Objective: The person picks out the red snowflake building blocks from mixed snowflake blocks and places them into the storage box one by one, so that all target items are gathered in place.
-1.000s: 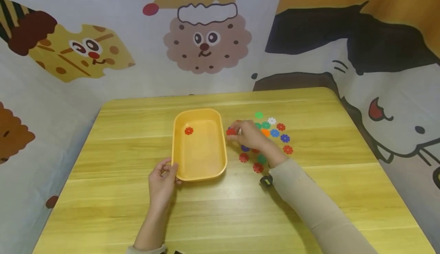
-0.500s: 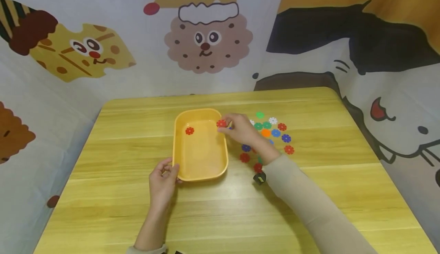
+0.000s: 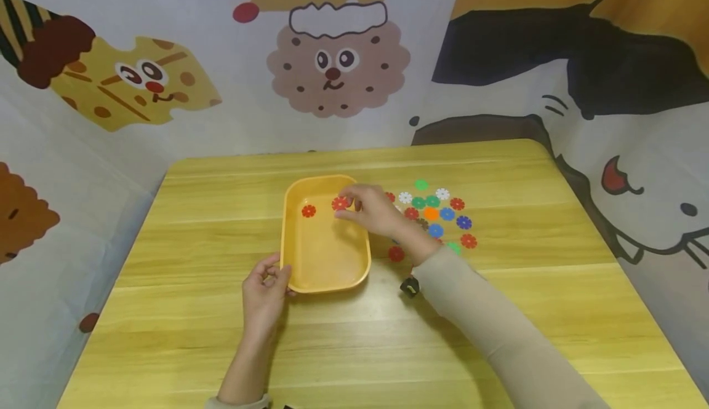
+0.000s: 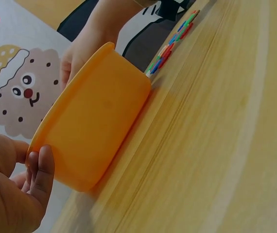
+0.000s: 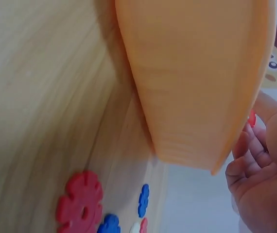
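A yellow plastic tray (image 3: 327, 287) stands on the table, with one red snowflake disc (image 3: 308, 211) lying inside at its far left. My left hand (image 3: 264, 295) grips the tray's near left corner, thumb on the rim and fingers against the outer wall, as the left wrist view also shows. Over the tray's far right part, my right hand (image 3: 372, 211) pinches another red snowflake disc (image 3: 340, 203) between thumb and fingers. In the right wrist view the tray wall hides most of that pinched disc (image 5: 252, 118).
Right of the tray, several loose snowflake discs (image 3: 436, 230) in red, blue, green, white and orange lie spread on the wooden table (image 3: 526, 212). A black object (image 3: 410, 287) sits by the right cuff. A cartoon-printed cloth (image 3: 221, 132) hangs behind the table.
My right hand has carried the red snowflake disc leftward from beside the pile, across the tray's right rim, to above its inside. The left hand keeps its grip on the corner.
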Motion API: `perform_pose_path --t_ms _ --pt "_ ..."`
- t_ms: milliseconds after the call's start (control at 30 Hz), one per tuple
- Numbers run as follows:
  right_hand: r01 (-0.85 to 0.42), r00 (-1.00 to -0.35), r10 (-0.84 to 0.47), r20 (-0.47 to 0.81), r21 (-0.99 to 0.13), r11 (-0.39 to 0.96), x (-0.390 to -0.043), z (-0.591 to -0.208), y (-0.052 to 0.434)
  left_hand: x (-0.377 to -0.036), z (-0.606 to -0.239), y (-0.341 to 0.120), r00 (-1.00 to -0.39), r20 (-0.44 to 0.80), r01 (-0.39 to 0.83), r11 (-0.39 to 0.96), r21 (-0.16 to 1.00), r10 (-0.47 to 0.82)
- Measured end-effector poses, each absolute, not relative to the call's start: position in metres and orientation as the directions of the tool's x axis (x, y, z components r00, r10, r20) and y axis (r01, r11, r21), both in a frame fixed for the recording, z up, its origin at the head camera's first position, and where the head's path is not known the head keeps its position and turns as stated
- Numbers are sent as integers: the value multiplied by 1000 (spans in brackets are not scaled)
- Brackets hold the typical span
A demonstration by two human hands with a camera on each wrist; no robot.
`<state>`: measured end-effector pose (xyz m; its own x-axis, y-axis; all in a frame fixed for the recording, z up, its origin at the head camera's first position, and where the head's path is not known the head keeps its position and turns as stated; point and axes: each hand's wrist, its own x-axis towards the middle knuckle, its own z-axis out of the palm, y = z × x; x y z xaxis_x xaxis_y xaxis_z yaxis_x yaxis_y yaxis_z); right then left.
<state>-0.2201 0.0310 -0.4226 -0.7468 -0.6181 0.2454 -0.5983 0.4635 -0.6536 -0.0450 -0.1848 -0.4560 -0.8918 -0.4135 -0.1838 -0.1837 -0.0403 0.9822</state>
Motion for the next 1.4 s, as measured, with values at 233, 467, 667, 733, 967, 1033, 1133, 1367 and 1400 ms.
perform_pose_path --t_ms 233,467,667,733,967,1033,1133,1367,1400 --pt "-601 -725 -652 220 -666 442 -222 -424 18 -45 -457 -185 -893 -183 -179 -49 983 -411" --pt "-593 -713 -686 144 -646 481 -225 -426 4 -44 -457 -185 -894 -186 -185 -43 982 -408" --pt "-574 -720 -690 77 -625 529 -230 -426 -9 -45 -458 -185 -893 -180 -182 -36 983 -412" --pt "-579 -717 -694 63 -609 542 -231 -426 -14 -45 -458 -185 -895 -176 -178 -33 983 -411" --pt "-536 -728 -685 -34 -594 600 -231 -431 -31 -46 -459 -186 -903 -166 -161 -46 986 -397" --pt "-531 -727 -685 -55 -587 611 -231 -434 -34 -46 -458 -186 -904 -163 -158 -45 986 -394" --pt "-537 -715 -695 -71 -581 612 -231 -437 -38 -46 -457 -186 -904 -162 -159 -42 986 -395" --pt "-520 -695 -707 -135 -583 624 -230 -445 -44 -46 -456 -186 -904 -172 -165 -53 985 -392" --pt "-517 -697 -703 -138 -583 627 -231 -445 -45 -46 -457 -186 -903 -172 -165 -51 985 -393"
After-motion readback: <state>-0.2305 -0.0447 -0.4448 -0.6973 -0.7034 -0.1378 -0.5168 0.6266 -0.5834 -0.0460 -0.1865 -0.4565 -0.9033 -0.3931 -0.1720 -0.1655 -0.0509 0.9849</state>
